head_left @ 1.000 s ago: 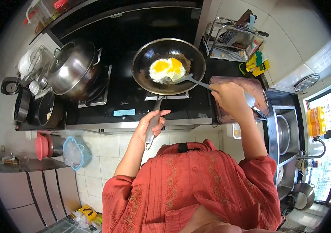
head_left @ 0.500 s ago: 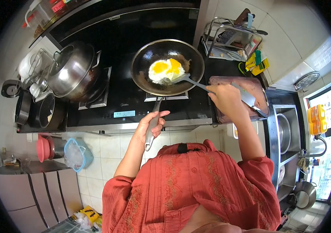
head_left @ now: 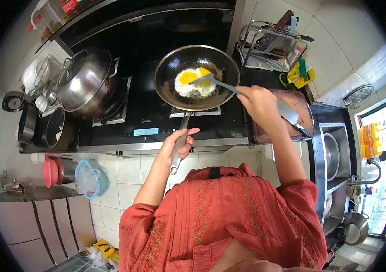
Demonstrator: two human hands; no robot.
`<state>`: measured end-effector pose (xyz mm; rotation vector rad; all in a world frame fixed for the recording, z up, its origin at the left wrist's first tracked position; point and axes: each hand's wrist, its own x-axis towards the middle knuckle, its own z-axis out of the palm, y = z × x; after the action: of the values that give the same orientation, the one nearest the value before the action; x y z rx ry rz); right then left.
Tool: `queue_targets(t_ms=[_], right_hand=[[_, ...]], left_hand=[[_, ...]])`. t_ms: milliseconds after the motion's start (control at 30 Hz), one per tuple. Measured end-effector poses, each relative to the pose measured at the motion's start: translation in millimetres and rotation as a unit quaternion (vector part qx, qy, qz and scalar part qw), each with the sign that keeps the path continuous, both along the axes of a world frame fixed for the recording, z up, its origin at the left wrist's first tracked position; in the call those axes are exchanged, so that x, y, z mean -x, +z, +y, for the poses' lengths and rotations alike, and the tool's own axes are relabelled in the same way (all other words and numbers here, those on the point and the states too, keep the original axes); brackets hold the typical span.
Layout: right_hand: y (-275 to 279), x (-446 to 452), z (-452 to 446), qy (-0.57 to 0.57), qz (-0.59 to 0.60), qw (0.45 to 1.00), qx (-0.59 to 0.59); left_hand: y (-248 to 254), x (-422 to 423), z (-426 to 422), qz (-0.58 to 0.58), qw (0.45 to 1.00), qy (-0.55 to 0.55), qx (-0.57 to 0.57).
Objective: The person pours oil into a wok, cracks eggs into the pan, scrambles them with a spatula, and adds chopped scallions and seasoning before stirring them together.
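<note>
The left hand [head_left: 179, 144] grips the wok handle [head_left: 184, 122] as before; its long axis runs from the rim toward the person. The wok [head_left: 194, 56], on the stove [head_left: 165, 127], contains eggs [head_left: 196, 89]. The spatula [head_left: 222, 85], earlier at the eggs' lower right edge, now has its blade over the yolks, pointing left; its shaft slants down rightward into the right hand [head_left: 260, 105], fingers closed around it.

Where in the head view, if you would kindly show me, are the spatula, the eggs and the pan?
Spatula [head_left: 223, 85]: head view, on its shaft.
Eggs [head_left: 189, 90]: head view, on the cooked white.
Pan [head_left: 166, 75]: head view, on its inner wall.
</note>
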<state>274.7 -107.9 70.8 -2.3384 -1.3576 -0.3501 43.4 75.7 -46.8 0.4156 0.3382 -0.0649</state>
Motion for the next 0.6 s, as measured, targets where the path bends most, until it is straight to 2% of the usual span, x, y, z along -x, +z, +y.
queue_targets(t_ms=[267, 433, 600], right_hand=[[-29, -22, 81, -0.010, -0.028, 0.999, 0.034], [-34, -17, 105, -0.010, -0.022, 0.994, 0.103], [-32, -10, 116, -0.007, 0.010, 0.993, 0.116]], left_hand=[[2, 1, -1, 0.011, 1.000, 0.010, 0.001], [-1, 0, -1, 0.009, 1.000, 0.008, 0.004], [-2, 1, -1, 0.003, 1.000, 0.006, 0.006]])
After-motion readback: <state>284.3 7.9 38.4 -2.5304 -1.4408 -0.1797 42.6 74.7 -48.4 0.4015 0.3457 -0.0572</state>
